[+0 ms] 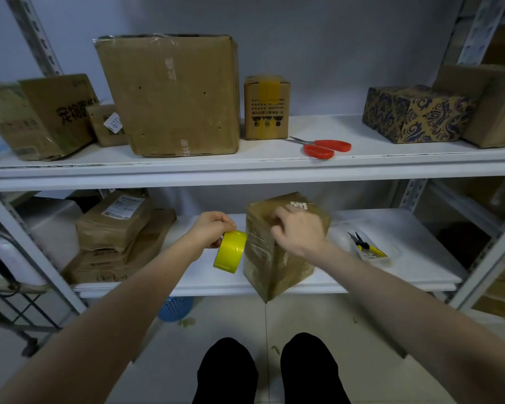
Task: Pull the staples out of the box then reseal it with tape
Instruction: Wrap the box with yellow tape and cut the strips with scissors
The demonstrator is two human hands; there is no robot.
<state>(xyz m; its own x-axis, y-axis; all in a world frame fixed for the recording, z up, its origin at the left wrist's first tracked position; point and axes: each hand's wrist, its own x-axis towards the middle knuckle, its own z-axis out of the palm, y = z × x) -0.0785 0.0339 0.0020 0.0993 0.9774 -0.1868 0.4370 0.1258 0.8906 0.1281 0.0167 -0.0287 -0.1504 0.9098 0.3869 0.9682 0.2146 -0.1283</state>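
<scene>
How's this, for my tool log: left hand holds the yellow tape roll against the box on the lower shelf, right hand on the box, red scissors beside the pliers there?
One slip: the head view shows the red scissors on the upper shelf, not beside the pliers on the lower shelf. The left hand does hold the yellow tape roll against the box, right hand on it.

The box is matt brown cardboard, its near side covered in wrinkled, glossy clear tape, with a white paper label on top. The tape roll is smooth, shiny yellow plastic. The shelf boards are smooth and white with a slight sheen; the uprights are perforated grey metal. The scissors have bare metal blades and glossy orange plastic handles. The big box is worn matt cardboard with crinkled clear film on top. The basket is perforated blue plastic.
</scene>
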